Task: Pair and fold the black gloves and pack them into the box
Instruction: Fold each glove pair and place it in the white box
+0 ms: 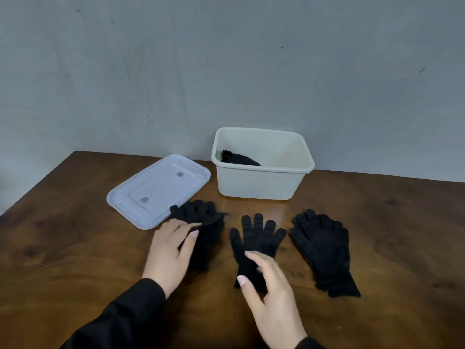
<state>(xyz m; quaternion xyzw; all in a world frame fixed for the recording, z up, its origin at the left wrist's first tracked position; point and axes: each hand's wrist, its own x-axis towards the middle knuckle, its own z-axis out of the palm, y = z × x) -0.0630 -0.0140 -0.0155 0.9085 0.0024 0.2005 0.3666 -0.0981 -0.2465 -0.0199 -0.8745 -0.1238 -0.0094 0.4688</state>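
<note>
Left hand (pixel 171 250) pinches the folded black glove (pixel 201 217) at nine o'clock; right hand (pixel 271 293) hovers, fingers relaxed, over the flat middle glove (pixel 256 235).

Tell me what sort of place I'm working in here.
Probably a plain indoor room set up for a tabletop packing job, not a shop floor: a dark brown wooden table pushed against a bare grey wall, with only a cream plastic box and its white rectangular lid out.
</note>
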